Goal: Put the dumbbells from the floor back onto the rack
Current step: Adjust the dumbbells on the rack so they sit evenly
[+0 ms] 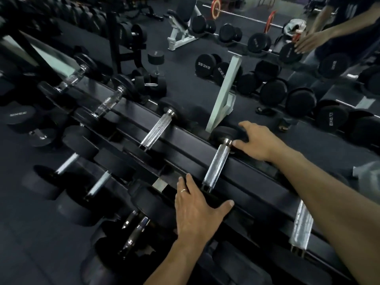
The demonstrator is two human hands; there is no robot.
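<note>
Dumbbell [216, 163] lies across the top tier of the rack [257, 188], knurled chrome handle spanning the two dark rails, between the two hands. Right hand [255, 140] rests on the far head of this dumbbell, fingers draped over the black rubber, thumb touching the collar end of the handle; fingers loosely spread, not wrapped round the bar. Left hand [197, 208] lies flat on the near head of the same dumbbell at the front rail, fingers extended, thumb splayed toward the right; a ring on one finger. Neither hand closed round anything. Top tier count, from the hands outward to the left: three more dumbbells, the nearest [156, 128] sharp, the two beyond it blurred. To the right of the right forearm, one further handle [301, 225] on the same tier. Total visible on top tier: five. Lower tier, below and left of the left hand: at least four handles seen, heads dark and partly overlapping, exact count uncertain. Beyond the right hand a mirror [267, 83] reflects rows of dumbbells and the white rack upright [224, 93]. Far beyond the hands, one adjustable bench [183, 23] and one barbell with red plates [216, 8].
</note>
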